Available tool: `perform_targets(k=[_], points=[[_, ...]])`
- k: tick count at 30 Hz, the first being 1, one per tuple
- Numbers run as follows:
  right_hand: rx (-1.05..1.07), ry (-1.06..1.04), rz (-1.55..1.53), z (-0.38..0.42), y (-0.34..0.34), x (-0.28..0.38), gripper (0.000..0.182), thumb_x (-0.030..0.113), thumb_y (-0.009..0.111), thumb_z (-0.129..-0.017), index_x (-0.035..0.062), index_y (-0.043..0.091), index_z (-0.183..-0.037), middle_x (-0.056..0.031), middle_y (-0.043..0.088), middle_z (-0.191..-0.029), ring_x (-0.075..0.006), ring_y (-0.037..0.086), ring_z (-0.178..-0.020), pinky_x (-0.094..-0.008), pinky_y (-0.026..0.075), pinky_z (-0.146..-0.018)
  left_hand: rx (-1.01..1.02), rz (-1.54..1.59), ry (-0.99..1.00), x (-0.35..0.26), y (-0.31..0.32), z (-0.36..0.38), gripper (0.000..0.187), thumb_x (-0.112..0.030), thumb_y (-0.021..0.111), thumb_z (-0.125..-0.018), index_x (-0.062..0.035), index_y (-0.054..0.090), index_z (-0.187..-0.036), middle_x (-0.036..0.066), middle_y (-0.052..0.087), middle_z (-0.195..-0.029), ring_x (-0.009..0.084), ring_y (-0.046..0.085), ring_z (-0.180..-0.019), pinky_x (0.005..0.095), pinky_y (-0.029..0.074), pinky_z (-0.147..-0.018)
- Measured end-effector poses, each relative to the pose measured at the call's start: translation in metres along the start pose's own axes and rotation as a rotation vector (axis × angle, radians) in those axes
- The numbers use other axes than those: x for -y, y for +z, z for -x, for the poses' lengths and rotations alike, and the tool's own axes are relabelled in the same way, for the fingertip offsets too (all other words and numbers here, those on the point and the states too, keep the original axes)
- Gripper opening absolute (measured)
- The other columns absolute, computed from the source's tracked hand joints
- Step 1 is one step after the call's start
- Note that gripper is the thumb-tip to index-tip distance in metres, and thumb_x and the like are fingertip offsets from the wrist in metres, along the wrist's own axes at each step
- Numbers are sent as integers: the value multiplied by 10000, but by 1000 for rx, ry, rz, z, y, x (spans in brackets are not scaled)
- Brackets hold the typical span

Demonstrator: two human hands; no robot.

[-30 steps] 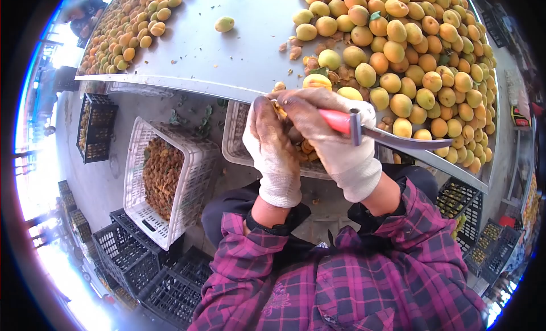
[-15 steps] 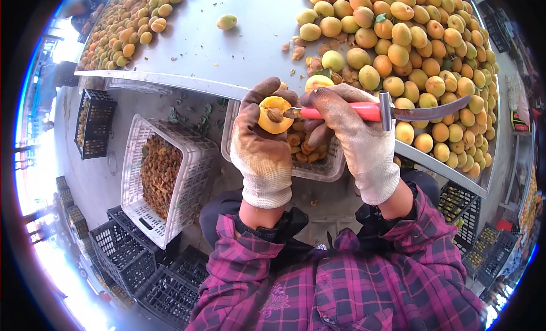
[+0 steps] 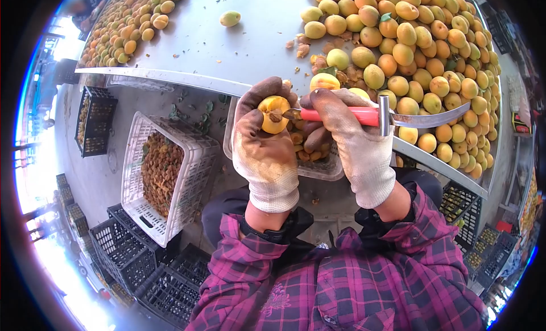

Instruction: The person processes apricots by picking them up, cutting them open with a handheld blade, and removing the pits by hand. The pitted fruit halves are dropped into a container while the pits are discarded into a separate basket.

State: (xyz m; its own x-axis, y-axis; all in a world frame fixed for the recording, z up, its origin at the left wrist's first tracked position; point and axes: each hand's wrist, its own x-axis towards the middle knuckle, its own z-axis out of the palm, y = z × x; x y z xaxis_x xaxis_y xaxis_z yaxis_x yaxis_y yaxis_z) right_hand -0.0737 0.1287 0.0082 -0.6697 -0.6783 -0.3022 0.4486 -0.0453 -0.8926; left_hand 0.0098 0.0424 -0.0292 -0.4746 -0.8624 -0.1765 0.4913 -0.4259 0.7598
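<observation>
1. Left hand (image 3: 261,154), in a white knit glove stained brown over the fingers: grip closed around an opened apricot (image 3: 272,125), its cut face toward the camera.
2. Brown pit (image 3: 276,115) seated in the orange flesh of that apricot. The fruit is held up in front of the near edge of the tabletop (image 3: 244,52).
3. Right hand (image 3: 361,146), gloved alike: grip closed on the red handle of a knife (image 3: 367,115). A short metal tip at the handle's left end meets the fruit beside the pit – depth of entry cannot be told. The curved blade points right, away from the left hand.
4. Below the hands: a pale plastic crate (image 3: 324,176) containing apricot halves, partly hidden by the gloves.
5. On the tabletop: a large heap of whole apricots (image 3: 421,75) at right, brown scraps (image 3: 355,75) by its left edge; a second heap (image 3: 136,24) at far left; a single apricot (image 3: 230,19) between them.
6. Floor, left – a tilted white crate (image 3: 196,172) of brown pits (image 3: 162,177), black crates (image 3: 122,248) near it.
</observation>
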Motion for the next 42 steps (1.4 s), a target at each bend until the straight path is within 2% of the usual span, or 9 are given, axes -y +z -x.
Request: perform_targets(k=[7,12,17,20,33,36,39,40,42], points=[[-15,52,-150,-4,-1,-2,254,219,644,-979,-20,691,-1050,-85,699,-789,-130,645,-590,-253,524,-556,22,-85,154,-4,8,4,333,-92,429,-978,87,544,-1235,171,628,-1141,231,625,-1055,359,495,-980],[15,-12,29,-1,3,-2,250,214,662,-966,-18,696,-1053,-85,707,-831,-126,652,-614,-248,527,-584,4,-130,127,-5,2,1,279,-56,458,-975,92,572,-1183,143,610,-1140,209,626,-1032,333,501,-955],[-10,-156,-36,1,5,-20,239,200,679,-956,-14,698,-1059,-84,709,-929,-131,666,-661,-239,526,-638,48,-620,414,2,-3,1,296,33,467,-896,92,576,-1166,119,597,-1127,183,619,-999,306,488,-944],[37,-116,8,6,7,-11,172,113,688,-957,1,690,-1088,-10,673,-891,-59,621,-740,-219,508,-649,62,-440,359,-4,1,2,336,69,456,-856,83,571,-1172,116,596,-1112,183,610,-1005,303,488,-932],[50,-166,72,4,12,-14,169,119,688,-959,2,700,-1080,0,666,-841,-37,607,-732,-198,495,-635,15,-314,384,-2,3,2,300,-6,423,-907,80,557,-1161,112,581,-1092,180,593,-984,313,505,-905],[8,-66,-39,3,13,-23,185,132,684,-961,7,701,-1098,-10,676,-843,-50,621,-722,-201,497,-614,23,-701,517,-2,0,2,277,-29,433,-924,72,560,-1148,105,579,-1083,180,594,-965,310,514,-876],[4,-112,-172,-11,3,-37,185,129,688,-956,18,704,-1103,-4,681,-852,-59,630,-754,-214,509,-646,3,-408,341,-8,-2,-1,249,-37,441,-932,56,565,-1127,104,580,-1094,175,595,-947,303,518,-856],[34,-9,-248,-12,2,-37,179,119,683,-956,28,707,-1108,-19,700,-921,-76,643,-847,-231,528,-735,12,-133,206,-14,-2,0,238,-32,450,-927,46,563,-1121,104,581,-1091,178,595,-946,311,527,-849],[49,-29,-131,-6,8,-31,183,112,675,-960,30,706,-1120,-28,704,-969,-85,642,-898,-236,527,-783,23,142,70,-13,-3,0,227,-26,460,-921,35,561,-1115,105,582,-1089,181,595,-944,319,535,-842]])
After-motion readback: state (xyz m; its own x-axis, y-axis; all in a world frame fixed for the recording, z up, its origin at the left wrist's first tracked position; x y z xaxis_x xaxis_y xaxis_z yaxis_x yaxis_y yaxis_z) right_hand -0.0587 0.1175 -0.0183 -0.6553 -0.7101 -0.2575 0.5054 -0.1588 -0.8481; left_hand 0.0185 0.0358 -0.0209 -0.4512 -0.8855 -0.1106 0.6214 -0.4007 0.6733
